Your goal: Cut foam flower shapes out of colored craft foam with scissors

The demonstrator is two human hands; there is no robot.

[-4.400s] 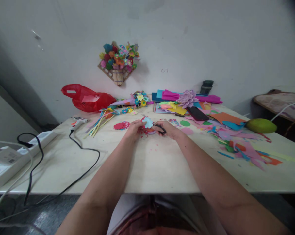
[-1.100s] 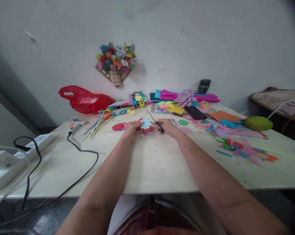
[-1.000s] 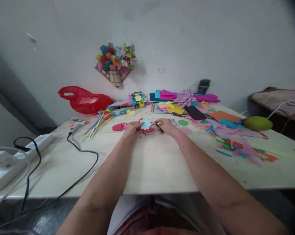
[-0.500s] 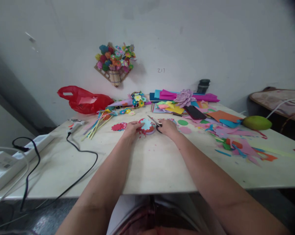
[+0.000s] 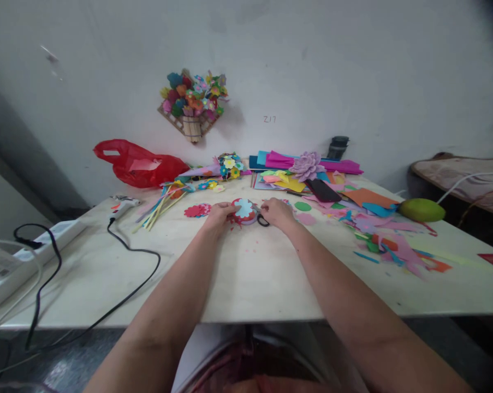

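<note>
The white worktop point(image 5: 266, 284) spans the lower half of the frame, against a pale wall point(image 5: 312, 71). At frame center, your left hand point(image 5: 220, 214) pinches the light blue flower cutout point(image 5: 243, 208); red paper point(image 5: 253, 215) shows around its edge. Your right hand point(image 5: 277, 212), just right of the cutout, grips the black-handled scissors point(image 5: 263, 221). The glue gun point(image 5: 124, 207) lies at left of the frame, the red bag point(image 5: 160, 170) above it, colored scraps point(image 5: 402, 252) at right.
</note>
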